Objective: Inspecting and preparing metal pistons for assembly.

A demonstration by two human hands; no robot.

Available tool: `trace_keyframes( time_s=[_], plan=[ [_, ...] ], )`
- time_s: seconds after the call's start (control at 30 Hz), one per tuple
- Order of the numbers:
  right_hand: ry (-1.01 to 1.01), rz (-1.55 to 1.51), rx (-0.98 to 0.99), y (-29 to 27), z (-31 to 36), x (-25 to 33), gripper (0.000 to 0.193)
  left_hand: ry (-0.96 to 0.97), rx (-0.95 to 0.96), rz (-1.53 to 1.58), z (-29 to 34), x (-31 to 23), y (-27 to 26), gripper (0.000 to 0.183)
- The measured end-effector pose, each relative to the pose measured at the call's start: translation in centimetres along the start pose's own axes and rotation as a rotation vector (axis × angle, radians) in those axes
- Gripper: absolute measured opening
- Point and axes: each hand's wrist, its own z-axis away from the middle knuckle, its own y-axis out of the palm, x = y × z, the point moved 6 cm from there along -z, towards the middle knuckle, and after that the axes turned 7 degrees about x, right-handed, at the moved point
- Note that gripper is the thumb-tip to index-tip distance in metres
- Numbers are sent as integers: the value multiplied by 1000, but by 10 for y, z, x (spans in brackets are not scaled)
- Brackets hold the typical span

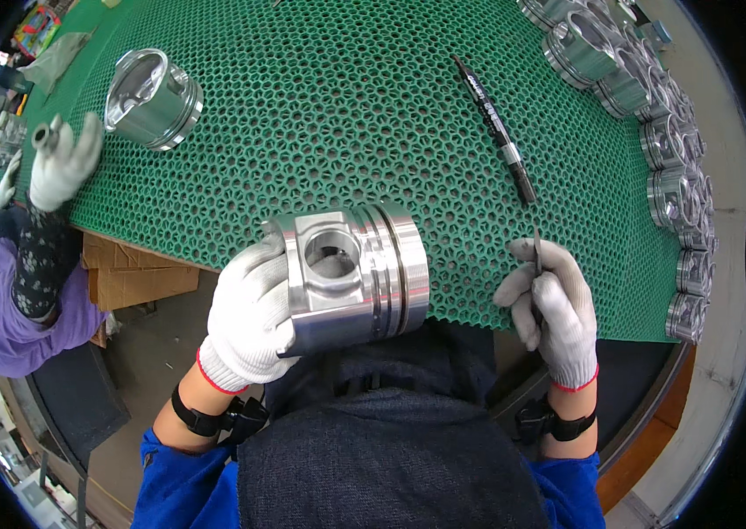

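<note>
My left hand (249, 313), in a white knit glove, is closed round the open end of a shiny metal piston (338, 309). The piston lies on its side in the air at the near edge of the green mat, its pin hole facing up and its ring grooves to the right. My right hand (556, 304), gloved too, pinches a thin, dark, blade-like tool (538, 253) between thumb and forefinger, its tip pointing away from me. That tool is apart from the piston. Beyond my right hand a black marker pen (496, 132) rests on the mat.
The green honeycomb mat (346, 115) covers the table. Another piston (154, 101) stands at the far left, beside a co-worker's gloved hand (64, 163) holding a small cylindrical part. Several pistons (668, 141) line the right edge. Brown cardboard (139, 273) sits below the mat's left edge.
</note>
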Motion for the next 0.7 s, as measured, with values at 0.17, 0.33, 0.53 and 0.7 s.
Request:
trace_keyframes(
  time_s=[0.17, 0.33, 0.53, 0.7],
  plan=[
    [-17, -20, 13, 0, 1, 0, 41, 234, -83, -146, -12, -25, -8, 28],
    [-29, -25, 29, 3, 2, 1, 41, 336, -99, -156, -18, -41, -22, 28],
    [-154, -65, 10, -1, 1, 1, 55, 264, -32, -552, -65, -53, -46, 45],
    [-25, -73, 7, -9, 20, -5, 50, 185, -64, -408, -56, -12, -72, 47]
  ],
)
